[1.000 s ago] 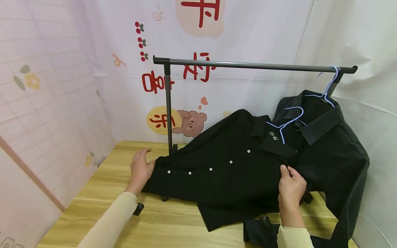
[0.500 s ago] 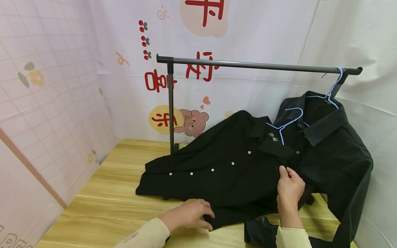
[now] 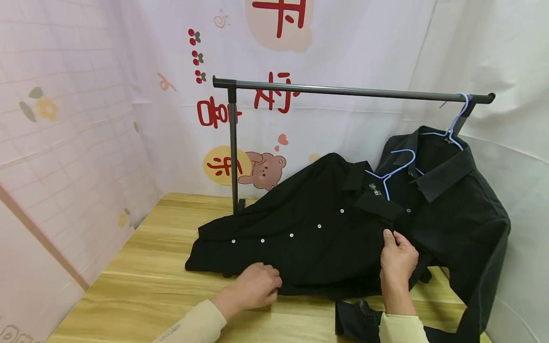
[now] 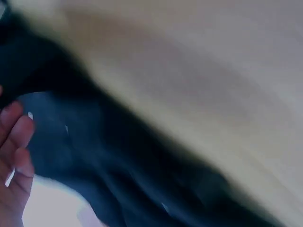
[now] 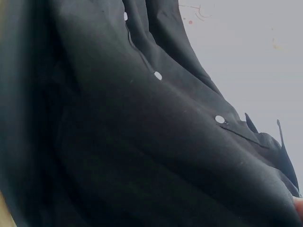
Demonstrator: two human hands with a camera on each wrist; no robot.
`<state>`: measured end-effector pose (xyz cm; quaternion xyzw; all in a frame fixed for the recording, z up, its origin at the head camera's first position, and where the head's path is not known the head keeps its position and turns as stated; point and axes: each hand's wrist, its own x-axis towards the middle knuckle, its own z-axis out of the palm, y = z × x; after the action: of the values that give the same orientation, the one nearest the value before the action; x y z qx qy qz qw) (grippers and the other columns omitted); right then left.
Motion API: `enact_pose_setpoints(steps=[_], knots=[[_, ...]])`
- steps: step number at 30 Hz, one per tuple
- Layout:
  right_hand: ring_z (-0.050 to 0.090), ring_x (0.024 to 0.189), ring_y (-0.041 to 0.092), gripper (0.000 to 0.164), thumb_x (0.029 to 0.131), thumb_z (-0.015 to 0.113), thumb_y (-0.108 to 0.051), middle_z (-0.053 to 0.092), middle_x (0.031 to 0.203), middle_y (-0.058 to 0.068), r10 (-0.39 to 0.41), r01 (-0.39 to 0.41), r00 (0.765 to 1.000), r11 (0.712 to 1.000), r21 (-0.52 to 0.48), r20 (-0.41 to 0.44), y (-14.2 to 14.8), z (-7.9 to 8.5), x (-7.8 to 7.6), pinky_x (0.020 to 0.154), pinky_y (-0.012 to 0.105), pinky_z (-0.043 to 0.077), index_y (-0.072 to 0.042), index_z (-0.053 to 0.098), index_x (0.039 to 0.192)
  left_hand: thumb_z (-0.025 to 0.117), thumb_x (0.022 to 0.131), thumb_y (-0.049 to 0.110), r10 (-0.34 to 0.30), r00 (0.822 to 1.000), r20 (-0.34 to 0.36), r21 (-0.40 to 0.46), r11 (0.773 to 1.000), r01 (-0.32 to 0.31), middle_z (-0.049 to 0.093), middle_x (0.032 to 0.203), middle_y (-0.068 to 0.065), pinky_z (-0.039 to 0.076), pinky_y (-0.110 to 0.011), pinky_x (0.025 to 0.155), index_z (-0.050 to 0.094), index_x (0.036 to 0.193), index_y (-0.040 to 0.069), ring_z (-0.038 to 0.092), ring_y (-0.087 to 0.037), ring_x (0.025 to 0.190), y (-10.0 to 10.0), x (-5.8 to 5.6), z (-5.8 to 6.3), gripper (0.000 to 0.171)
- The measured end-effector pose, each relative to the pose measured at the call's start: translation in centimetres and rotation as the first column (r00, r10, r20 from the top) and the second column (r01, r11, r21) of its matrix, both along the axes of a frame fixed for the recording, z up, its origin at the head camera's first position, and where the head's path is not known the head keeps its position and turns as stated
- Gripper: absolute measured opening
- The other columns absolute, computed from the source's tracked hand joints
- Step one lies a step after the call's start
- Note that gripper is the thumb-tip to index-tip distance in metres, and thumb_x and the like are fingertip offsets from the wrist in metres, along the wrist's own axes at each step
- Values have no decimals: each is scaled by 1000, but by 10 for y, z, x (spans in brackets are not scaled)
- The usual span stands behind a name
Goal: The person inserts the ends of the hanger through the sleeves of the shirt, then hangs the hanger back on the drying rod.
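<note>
A black shirt [image 3: 296, 257] with white buttons lies sideways across the table and partly against the rack, a light-blue hanger [image 3: 388, 177] in its collar. My right hand [image 3: 399, 259] pinches the shirt's front edge just below the collar; only a fingertip [image 5: 298, 207] shows in the right wrist view. At the shirt's lower edge, my left hand [image 3: 259, 285] has curled fingers and appears to pinch the cloth. Blurred black fabric meets its fingertips [image 4: 22, 130] in the left wrist view. A second black shirt [image 3: 472, 200] hangs behind on another light-blue hanger [image 3: 461, 112].
A dark metal clothes rack [image 3: 343, 89] stands on the wooden table [image 3: 128, 286]. The second shirt's sleeve [image 3: 467, 328] trails down to the table at the lower right. Printed white cloth [image 3: 343, 47] forms the back wall.
My left hand has left the shirt's far-left end, come to the lower edge and moved up slightly. The cloth corner sticking out there is no longer visible. My right hand keeps its pinch.
</note>
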<state>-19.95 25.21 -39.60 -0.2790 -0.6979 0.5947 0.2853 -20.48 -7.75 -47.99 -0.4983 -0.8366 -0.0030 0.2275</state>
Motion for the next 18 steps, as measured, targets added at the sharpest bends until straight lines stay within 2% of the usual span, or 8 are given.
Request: enact_pose_setpoints(steps=[2, 5, 8, 10, 12, 14, 16, 18], knots=[[41, 133, 36, 51, 100, 58, -34, 50, 142, 22, -6, 6, 1000, 1000, -9, -1, 1, -1, 0, 112, 48, 30, 4, 59, 134, 72, 76, 17, 34, 999, 3, 154, 987, -34, 52, 71, 11, 40, -24, 56, 64, 70, 22, 52, -8, 65, -29, -5, 11, 11], [44, 131, 35, 49, 100, 59, -32, 52, 140, 22, -18, 17, 1000, 1000, -13, -7, 2, -1, -1, 111, 47, 33, 4, 60, 132, 69, 75, 11, 74, 997, -22, 326, 943, -63, 57, 78, 7, 48, -28, 60, 69, 75, 16, 54, -11, 70, -82, -9, 24, 5], [44, 130, 36, 48, 100, 58, -31, 53, 140, 21, -22, 22, 1000, 1000, -13, -3, 2, -2, -2, 110, 47, 33, 4, 61, 132, 69, 75, 7, 171, 985, -15, 395, 906, -152, 58, 80, 6, 48, -28, 57, 71, 78, 13, 53, -10, 68, -139, -7, 28, 7], [43, 132, 37, 50, 100, 58, -32, 51, 141, 22, -16, 16, 1000, 1000, -18, 4, 2, -3, -1, 111, 47, 32, 5, 59, 133, 70, 74, 5, 251, 968, 31, 395, 886, -242, 57, 81, 8, 46, -27, 55, 71, 77, 15, 51, -7, 67, -172, -2, 25, 10], [41, 133, 38, 51, 101, 57, -33, 49, 143, 23, -8, 8, 1000, 1000, -28, 10, 2, -4, -1, 112, 47, 31, 5, 58, 135, 74, 72, 4, 325, 938, 122, 351, 869, -348, 56, 83, 12, 45, -27, 55, 71, 77, 19, 50, -6, 69, -197, 5, 21, 16], [41, 133, 38, 52, 101, 56, -33, 48, 144, 23, -2, 3, 1000, 999, -38, 18, 2, -5, 0, 112, 47, 31, 6, 57, 135, 75, 74, 3, 369, 900, 231, 287, 858, -425, 57, 85, 14, 48, -29, 60, 70, 77, 21, 54, -8, 73, -214, 10, 16, 19], [41, 133, 38, 52, 101, 56, -32, 47, 145, 24, 6, -5, 1000, 999, -54, 15, 1, -5, 0, 111, 48, 31, 6, 56, 136, 73, 79, 3, 404, 844, 353, 213, 844, -493, 61, 88, 12, 51, -35, 66, 72, 82, 18, 60, -14, 80, -221, 12, 11, 16], [41, 133, 38, 53, 102, 55, -33, 45, 146, 24, 18, -17, 1000, 997, -71, 14, -1, -6, 2, 111, 48, 31, 7, 54, 137, 71, 85, 6, 434, 775, 460, 148, 822, -549, 65, 93, 6, 53, -41, 73, 73, 90, 12, 63, -22, 86, -221, 8, 5, 8]])
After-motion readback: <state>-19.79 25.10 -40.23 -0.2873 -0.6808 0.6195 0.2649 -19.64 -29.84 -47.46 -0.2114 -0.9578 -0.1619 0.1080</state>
